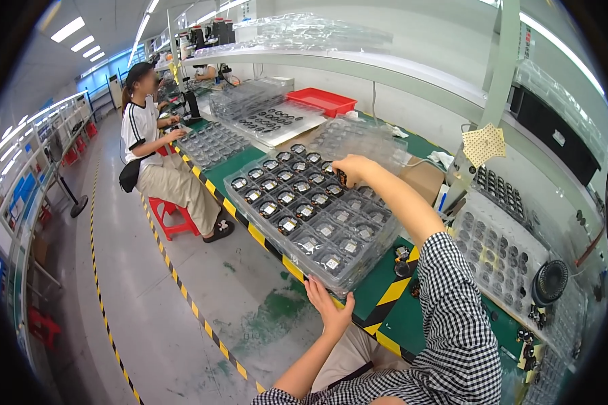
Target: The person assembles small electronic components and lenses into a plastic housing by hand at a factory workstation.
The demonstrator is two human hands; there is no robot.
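Observation:
A stack of clear plastic trays (361, 266) lies on the bench in front of me, the top one divided into round pockets. Small round black parts with pale labels (288, 225) fill the far and left pockets; several near and right pockets look bare or show parts through the plastic. Over the tray's far right side, my right hand (353, 169) is closed on a round black part (342, 177), held tilted on edge. My left hand (327, 312) rests against the near corner of the stack, fingers stretched and apart, holding nothing.
Loose black parts (402, 254) lie on the green mat right of the stack. A small black fan (550, 280) and another parts tray (490, 253) stand further right. Beyond are a red bin (322, 101) and more clear trays. A co-worker (148, 135) sits at the far left.

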